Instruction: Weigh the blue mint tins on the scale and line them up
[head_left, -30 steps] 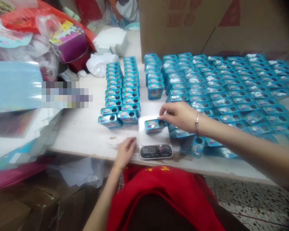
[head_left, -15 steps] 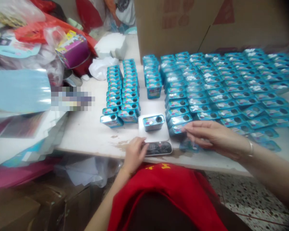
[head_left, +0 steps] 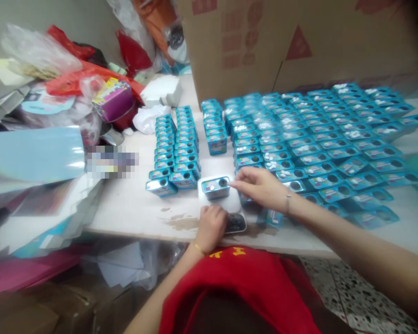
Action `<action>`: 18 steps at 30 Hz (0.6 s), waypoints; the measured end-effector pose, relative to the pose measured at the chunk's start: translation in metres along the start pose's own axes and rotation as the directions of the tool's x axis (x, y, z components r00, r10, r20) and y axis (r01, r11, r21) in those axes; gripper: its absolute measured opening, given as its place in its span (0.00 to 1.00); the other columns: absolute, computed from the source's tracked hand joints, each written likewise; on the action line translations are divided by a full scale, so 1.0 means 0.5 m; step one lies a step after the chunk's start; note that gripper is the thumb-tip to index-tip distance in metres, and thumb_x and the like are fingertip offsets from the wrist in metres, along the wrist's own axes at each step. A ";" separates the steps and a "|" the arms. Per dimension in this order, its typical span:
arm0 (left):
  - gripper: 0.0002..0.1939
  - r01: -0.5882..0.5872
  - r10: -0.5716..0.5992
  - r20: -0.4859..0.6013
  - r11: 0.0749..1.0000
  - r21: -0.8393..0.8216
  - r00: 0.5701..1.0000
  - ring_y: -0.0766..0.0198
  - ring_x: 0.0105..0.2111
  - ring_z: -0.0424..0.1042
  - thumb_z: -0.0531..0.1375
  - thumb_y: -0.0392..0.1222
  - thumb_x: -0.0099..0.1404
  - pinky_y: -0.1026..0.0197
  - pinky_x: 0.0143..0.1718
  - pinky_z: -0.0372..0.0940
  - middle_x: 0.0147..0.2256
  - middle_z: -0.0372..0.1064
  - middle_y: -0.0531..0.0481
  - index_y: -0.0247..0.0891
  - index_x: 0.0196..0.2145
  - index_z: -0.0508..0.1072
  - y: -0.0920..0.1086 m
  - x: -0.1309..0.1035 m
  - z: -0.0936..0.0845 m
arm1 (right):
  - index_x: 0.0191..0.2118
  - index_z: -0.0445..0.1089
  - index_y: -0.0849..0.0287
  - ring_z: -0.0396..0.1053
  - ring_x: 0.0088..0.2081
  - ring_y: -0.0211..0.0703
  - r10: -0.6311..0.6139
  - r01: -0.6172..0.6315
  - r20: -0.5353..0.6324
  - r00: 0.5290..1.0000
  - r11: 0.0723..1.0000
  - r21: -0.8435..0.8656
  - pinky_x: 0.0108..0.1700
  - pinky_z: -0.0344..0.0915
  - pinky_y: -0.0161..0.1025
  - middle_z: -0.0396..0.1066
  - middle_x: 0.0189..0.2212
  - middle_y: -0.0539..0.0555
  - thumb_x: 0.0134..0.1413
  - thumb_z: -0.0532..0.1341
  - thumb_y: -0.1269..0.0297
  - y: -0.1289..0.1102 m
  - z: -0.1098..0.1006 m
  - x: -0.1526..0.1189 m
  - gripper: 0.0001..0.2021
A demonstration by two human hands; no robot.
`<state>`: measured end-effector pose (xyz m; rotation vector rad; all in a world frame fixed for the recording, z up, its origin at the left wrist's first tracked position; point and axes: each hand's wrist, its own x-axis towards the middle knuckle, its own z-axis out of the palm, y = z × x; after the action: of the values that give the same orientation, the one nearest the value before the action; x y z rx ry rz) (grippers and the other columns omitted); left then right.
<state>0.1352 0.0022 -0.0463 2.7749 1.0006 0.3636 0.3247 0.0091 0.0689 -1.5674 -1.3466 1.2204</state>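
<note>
A blue tin [head_left: 216, 189] with a dark round hole and a white piece on its top stands on a small white scale [head_left: 231, 203]. My right hand [head_left: 259, 186] is at the tin's right end, thumb and fingers pinched together beside the hole; whatever they hold is too small to make out. Below the tin, my left hand [head_left: 212, 227] rests with curled fingers on the scale's near part, partly covering its dark panel [head_left: 235, 223]. Its fingertips are hard to see. Rows of similar blue tins [head_left: 277, 165], many topped with small white pieces, stand to the right.
Two narrow rows of blue tins [head_left: 184, 178] stand left of the scale, with a shorter row [head_left: 217, 144] behind it. A large cardboard box [head_left: 244, 51] rises at the back. Papers [head_left: 35, 153], plastic bags [head_left: 38, 51] and a purple box [head_left: 114, 99] crowd the left side.
My right hand has moved left from the tins at the right to the tin on the scale. My left hand has shifted right, over the scale's panel. The view has tilted slightly.
</note>
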 end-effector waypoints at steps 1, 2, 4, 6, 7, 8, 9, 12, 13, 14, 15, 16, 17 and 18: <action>0.07 0.001 -0.001 0.001 1.000 0.001 1.000 0.59 0.35 0.61 0.52 0.37 0.68 0.55 0.37 0.51 0.32 0.65 0.48 0.37 0.34 0.68 0.000 -0.002 0.001 | 0.25 0.62 0.59 0.55 0.17 0.32 -0.034 0.033 -0.005 0.999 0.998 -0.050 0.21 0.51 0.32 0.59 0.13 0.44 0.48 0.63 0.51 -0.002 0.009 0.019 0.16; 0.07 -0.001 0.001 0.003 1.000 0.004 1.000 0.59 0.35 0.60 0.52 0.37 0.68 0.55 0.37 0.51 0.33 0.65 0.48 0.37 0.35 0.69 0.000 -0.005 0.002 | 0.25 0.63 0.60 0.56 0.18 0.32 -0.056 0.056 -0.004 0.998 0.993 -0.102 0.22 0.51 0.32 0.59 0.13 0.44 0.48 0.63 0.54 -0.003 0.018 0.036 0.14; 0.07 -0.010 0.010 0.013 1.000 0.015 1.000 0.59 0.35 0.60 0.52 0.38 0.68 0.55 0.37 0.51 0.33 0.65 0.48 0.37 0.37 0.69 0.000 -0.008 0.007 | 0.26 0.65 0.60 0.56 0.18 0.33 -0.079 0.077 -0.005 0.997 0.979 -0.188 0.23 0.51 0.33 0.59 0.13 0.44 0.48 0.64 0.60 -0.005 0.032 0.061 0.10; 0.07 -0.022 0.022 0.018 1.000 0.022 1.000 0.59 0.35 0.61 0.52 0.38 0.68 0.55 0.37 0.51 0.32 0.65 0.47 0.38 0.37 0.70 0.002 -0.011 0.013 | 0.30 0.67 0.60 0.56 0.18 0.33 -0.086 0.083 -0.005 0.996 0.980 -0.182 0.22 0.50 0.32 0.58 0.13 0.43 0.49 0.64 0.61 -0.009 0.036 0.070 0.08; 0.07 -0.029 0.029 0.016 0.999 0.022 0.999 0.59 0.35 0.61 0.52 0.37 0.68 0.55 0.37 0.51 0.32 0.65 0.47 0.37 0.36 0.70 0.003 -0.012 0.013 | 0.32 0.67 0.60 0.55 0.17 0.33 -0.069 0.067 -0.006 0.998 0.990 -0.126 0.21 0.49 0.32 0.58 0.12 0.43 0.49 0.64 0.60 -0.012 0.034 0.069 0.09; 0.07 -0.037 0.037 0.009 0.999 0.014 0.999 0.59 0.34 0.61 0.52 0.37 0.68 0.55 0.36 0.50 0.31 0.65 0.47 0.37 0.35 0.70 0.004 -0.013 0.012 | 0.33 0.67 0.60 0.54 0.16 0.32 -0.031 0.031 -0.002 1.000 0.999 -0.036 0.20 0.48 0.31 0.57 0.12 0.42 0.50 0.63 0.58 -0.014 0.028 0.064 0.10; 0.08 -0.048 0.048 -0.007 0.999 -0.002 0.999 0.59 0.34 0.62 0.52 0.37 0.68 0.55 0.36 0.50 0.30 0.65 0.47 0.37 0.34 0.70 0.005 -0.014 0.008 | 0.34 0.66 0.60 0.51 0.15 0.31 0.021 -0.022 0.010 1.000 0.996 0.086 0.19 0.46 0.30 0.57 0.12 0.42 0.52 0.62 0.56 -0.015 0.020 0.057 0.12; 0.07 -0.057 0.043 -0.133 0.993 -0.105 0.990 0.62 0.32 0.63 0.52 0.37 0.68 0.56 0.36 0.51 0.29 0.66 0.48 0.37 0.35 0.70 0.008 -0.010 -0.028 | 0.34 0.66 0.61 0.45 0.13 0.26 0.180 -0.206 0.102 0.978 0.838 0.504 0.17 0.41 0.28 0.61 0.15 0.43 0.54 0.61 0.53 -0.011 -0.008 0.025 0.14; 0.06 -0.049 0.019 -0.200 0.988 -0.145 0.980 0.62 0.32 0.64 0.53 0.37 0.67 0.56 0.37 0.51 0.30 0.67 0.49 0.37 0.36 0.70 0.008 -0.005 -0.045 | 0.34 0.66 0.61 0.45 0.14 0.25 0.208 -0.246 0.134 0.969 0.751 0.613 0.16 0.41 0.27 0.62 0.17 0.44 0.54 0.61 0.53 -0.007 -0.016 0.012 0.15; 0.05 -0.036 -0.015 -0.273 0.983 -0.180 0.962 0.63 0.33 0.65 0.54 0.37 0.67 0.56 0.38 0.52 0.30 0.68 0.50 0.37 0.37 0.69 0.007 0.004 -0.065 | 0.34 0.66 0.62 0.46 0.15 0.24 0.225 -0.271 0.159 0.961 0.662 0.699 0.17 0.43 0.26 0.62 0.19 0.45 0.54 0.62 0.53 -0.003 -0.021 -0.001 0.14; 0.04 -0.022 -0.050 -0.344 0.979 -0.203 0.938 0.63 0.34 0.65 0.55 0.37 0.66 0.56 0.39 0.52 0.31 0.69 0.50 0.37 0.38 0.69 0.004 0.016 -0.084 | 0.33 0.67 0.62 0.47 0.15 0.24 0.241 -0.288 0.177 0.954 0.580 0.762 0.17 0.45 0.26 0.63 0.20 0.45 0.53 0.63 0.54 0.002 -0.024 -0.015 0.14; 0.04 -0.009 -0.081 -0.403 0.976 -0.216 0.912 0.63 0.34 0.66 0.56 0.37 0.66 0.56 0.40 0.52 0.32 0.69 0.50 0.38 0.39 0.69 0.000 0.031 -0.101 | 0.31 0.67 0.63 0.49 0.16 0.24 0.258 -0.300 0.189 0.947 0.510 0.806 0.17 0.47 0.25 0.63 0.21 0.46 0.53 0.63 0.56 0.007 -0.023 -0.028 0.13; 0.04 0.000 -0.098 -0.440 0.976 -0.216 0.893 0.63 0.35 0.66 0.56 0.37 0.66 0.56 0.41 0.52 0.33 0.70 0.51 0.38 0.39 0.69 -0.005 0.047 -0.117 | 0.30 0.68 0.63 0.50 0.17 0.25 0.278 -0.307 0.195 0.941 0.454 0.837 0.17 0.49 0.25 0.63 0.22 0.47 0.53 0.64 0.58 0.011 -0.018 -0.041 0.12; 0.04 0.006 -0.101 -0.454 0.978 -0.207 0.885 0.63 0.35 0.66 0.56 0.38 0.66 0.56 0.42 0.52 0.34 0.70 0.51 0.39 0.39 0.69 -0.010 0.063 -0.129 | 0.30 0.68 0.63 0.52 0.18 0.25 0.301 -0.315 0.201 0.932 0.404 0.859 0.18 0.51 0.25 0.63 0.22 0.47 0.53 0.63 0.60 0.014 -0.011 -0.055 0.11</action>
<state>0.1375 0.0313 0.0194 2.5192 1.0582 1.0963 0.3318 -0.0188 0.0692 -0.9965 -0.2036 1.7619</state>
